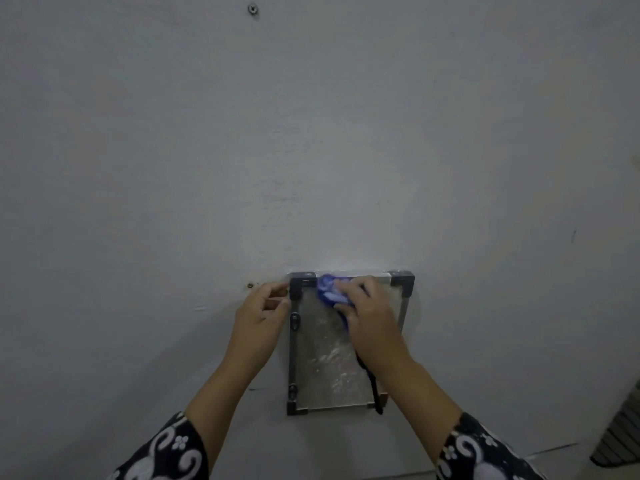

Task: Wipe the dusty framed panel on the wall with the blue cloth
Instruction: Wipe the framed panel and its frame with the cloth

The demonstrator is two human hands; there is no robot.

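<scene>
Cloth: your right hand [369,317] clutches the soft, bunched blue cloth [330,289] at the panel's top, lower centre.
Panel: the framed panel [329,358] looks rigid; your left hand [261,313] steadies its left edge, fingers curled.

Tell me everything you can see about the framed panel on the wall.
The framed panel is a small upright rectangle flat against the grey wall. Its thin frame looks like pale metal with dark corner pieces, and two small dark fittings sit on its left edge. The face is dull and streaked with whitish dust. The right hand presses a blue cloth near its top; the left hand is at its upper left corner.
</scene>
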